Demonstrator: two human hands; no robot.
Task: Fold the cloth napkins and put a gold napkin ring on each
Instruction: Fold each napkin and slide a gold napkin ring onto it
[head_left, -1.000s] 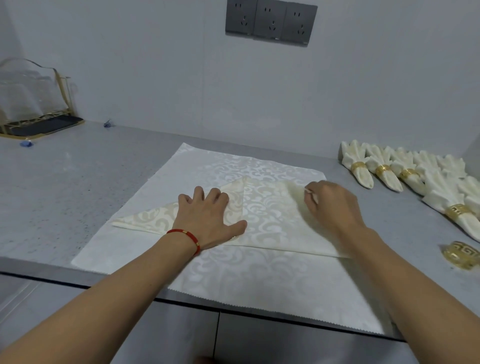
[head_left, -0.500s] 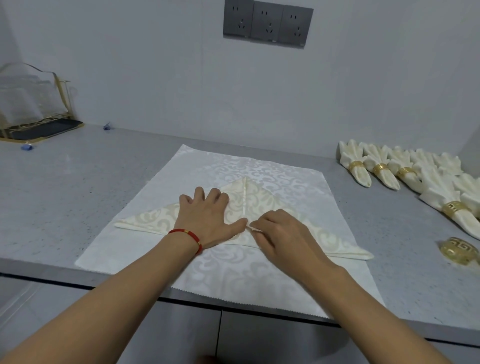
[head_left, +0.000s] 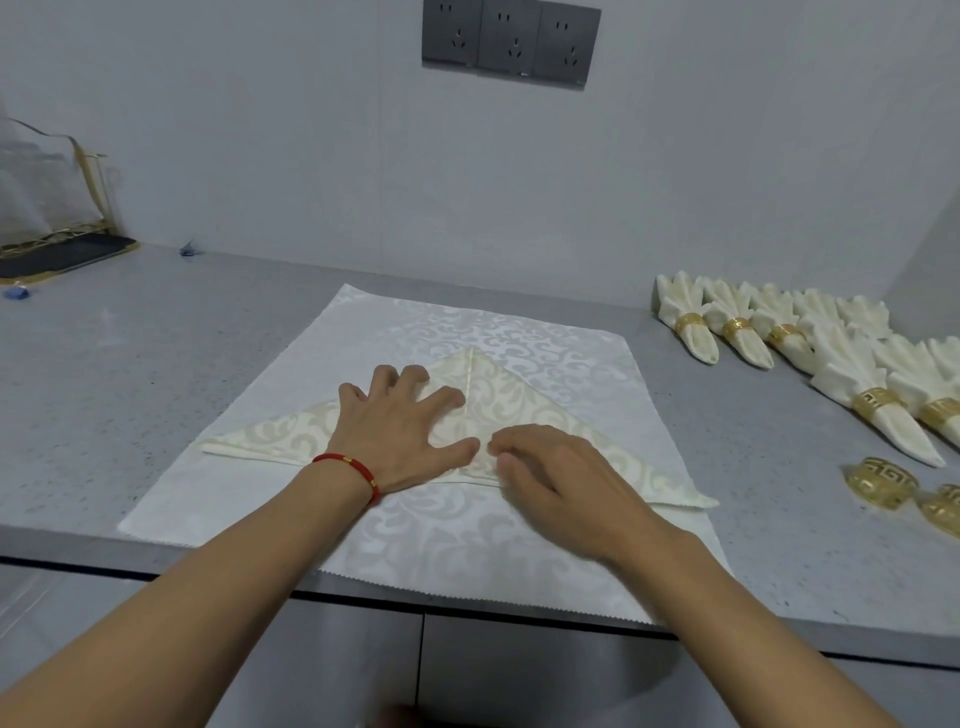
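Observation:
A cream patterned napkin (head_left: 524, 400) lies folded into a wide triangle on a larger white patterned cloth (head_left: 467, 530) spread on the grey counter (head_left: 156, 374). My left hand (head_left: 400, 431) presses flat, fingers spread, on the triangle's left half beside the centre crease. My right hand (head_left: 561, 478) sits at the bottom centre with bent fingers, thumb and forefinger pinching the right flap's corner down against the cloth. Two loose gold napkin rings (head_left: 880, 482) lie at the right edge.
Several finished napkins with gold rings (head_left: 737, 332) lie in rows at the back right. A gold-framed rack with a dark tray (head_left: 52, 249) stands at the far left. The counter's front edge (head_left: 779, 639) runs just below the white cloth's serrated hem.
My right hand carried the right corner of the napkin over and down to the bottom centre, closing the shape into a triangle. My left hand stayed pressed in place.

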